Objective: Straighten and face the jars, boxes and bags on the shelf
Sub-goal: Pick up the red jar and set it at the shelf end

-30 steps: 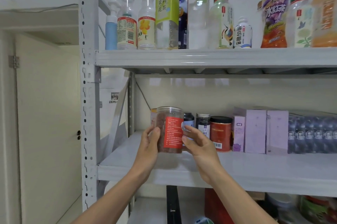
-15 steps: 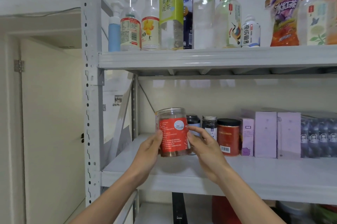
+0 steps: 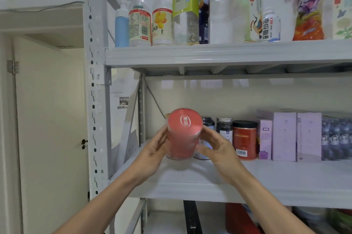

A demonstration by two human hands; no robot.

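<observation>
Both hands, the left hand and the right hand, clasp a red-labelled jar from either side, tipped so its red lid faces the camera, above the left end of the grey metal middle shelf. Beside it stand dark jars, a red canister and lilac boxes. Bottles line the upper shelf; a cream door stands left.

Both hands hold red jar tilted, lid twd camera, above shelf.
</observation>
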